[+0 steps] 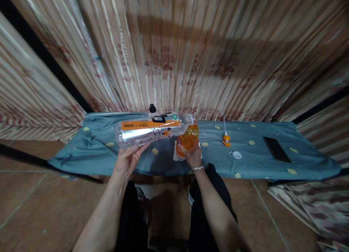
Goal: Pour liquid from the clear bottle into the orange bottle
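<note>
My left hand (pixel 128 159) holds a large clear plastic bottle (pixel 149 130) with an orange label, tipped on its side with the mouth to the right. The mouth sits over a small orange bottle (pixel 189 137) that my right hand (pixel 191 155) grips from below, just above a white cloth (pixel 177 155). A metal bangle circles my right wrist. Both hands hover over the near edge of a low surface covered with a blue-grey patterned cloth (pixel 95 150).
On the cloth lie an orange pump nozzle with a white tube (pixel 225 137), a white cap (pixel 237 155), a black phone (pixel 276 149) and a small black cap (pixel 152 108). Striped curtains hang behind. The floor is brown tile.
</note>
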Demonstrator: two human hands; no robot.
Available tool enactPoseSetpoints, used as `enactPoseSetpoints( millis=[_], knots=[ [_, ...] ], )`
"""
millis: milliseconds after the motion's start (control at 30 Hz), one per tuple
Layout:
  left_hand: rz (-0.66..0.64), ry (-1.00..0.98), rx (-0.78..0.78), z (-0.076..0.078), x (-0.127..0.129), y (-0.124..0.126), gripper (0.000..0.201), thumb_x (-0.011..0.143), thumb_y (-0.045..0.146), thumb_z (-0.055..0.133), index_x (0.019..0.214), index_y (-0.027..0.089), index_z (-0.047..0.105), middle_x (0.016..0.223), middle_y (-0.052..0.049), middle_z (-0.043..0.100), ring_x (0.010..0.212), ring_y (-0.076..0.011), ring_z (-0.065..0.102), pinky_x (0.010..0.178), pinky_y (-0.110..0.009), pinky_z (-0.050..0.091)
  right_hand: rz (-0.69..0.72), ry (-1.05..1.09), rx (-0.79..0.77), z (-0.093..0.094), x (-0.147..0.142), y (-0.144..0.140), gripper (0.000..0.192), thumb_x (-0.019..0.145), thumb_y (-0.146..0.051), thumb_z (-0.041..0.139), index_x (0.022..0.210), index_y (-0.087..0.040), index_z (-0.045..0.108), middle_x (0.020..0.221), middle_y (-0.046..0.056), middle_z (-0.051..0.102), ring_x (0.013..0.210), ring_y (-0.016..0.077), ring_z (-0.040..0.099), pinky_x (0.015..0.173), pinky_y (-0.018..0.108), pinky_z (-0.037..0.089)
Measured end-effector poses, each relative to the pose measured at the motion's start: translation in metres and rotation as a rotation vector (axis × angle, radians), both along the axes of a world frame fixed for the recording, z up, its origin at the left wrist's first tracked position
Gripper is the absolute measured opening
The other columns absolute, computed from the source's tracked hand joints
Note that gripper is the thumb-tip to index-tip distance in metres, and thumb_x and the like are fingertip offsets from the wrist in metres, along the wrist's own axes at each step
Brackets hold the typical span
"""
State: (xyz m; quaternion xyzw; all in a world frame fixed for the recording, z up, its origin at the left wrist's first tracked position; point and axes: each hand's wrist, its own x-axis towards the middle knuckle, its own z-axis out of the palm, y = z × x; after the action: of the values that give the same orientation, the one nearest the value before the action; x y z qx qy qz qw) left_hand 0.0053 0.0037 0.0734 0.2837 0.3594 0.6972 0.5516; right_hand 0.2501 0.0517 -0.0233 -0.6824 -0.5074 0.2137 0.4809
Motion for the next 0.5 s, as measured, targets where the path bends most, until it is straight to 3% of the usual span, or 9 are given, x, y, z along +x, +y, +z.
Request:
enactPoseSetpoints(
  millis=[333, 500],
  knots=[
    [0.014, 0.016, -0.005, -0.0017, -0.0007, 0.0003, 0.056, 0.044, 0.032, 0.105, 0.094, 0.024, 0.083, 0.108, -0.007, 0.085, 0.117, -0.0371, 0.077, 0.112, -0.060, 0.056, -0.009, -0.056, 0.039, -0.0056, 0.0009, 0.0024, 0.074, 0.066, -0.060, 0.083, 0.123, -0.017, 0.061, 0.108, 0.017, 0.082, 0.101, 0.0363, 0.079, 0.085, 0.047, 0.064],
    [0.032, -0.028, -0.018, -0.0022, 0.0003, 0.0010, 0.061, 0.039, 0.030, 0.106, 0.096, 0.023, 0.084, 0.108, -0.007, 0.085, 0.113, -0.0350, 0.078, 0.108, -0.056, 0.060, -0.004, -0.031, 0.008, -0.0002, 0.0005, 0.0013, 0.075, 0.064, -0.058, 0.083, 0.122, -0.016, 0.060, 0.105, 0.017, 0.082, 0.101, 0.0371, 0.079, 0.084, 0.046, 0.063]
  ],
)
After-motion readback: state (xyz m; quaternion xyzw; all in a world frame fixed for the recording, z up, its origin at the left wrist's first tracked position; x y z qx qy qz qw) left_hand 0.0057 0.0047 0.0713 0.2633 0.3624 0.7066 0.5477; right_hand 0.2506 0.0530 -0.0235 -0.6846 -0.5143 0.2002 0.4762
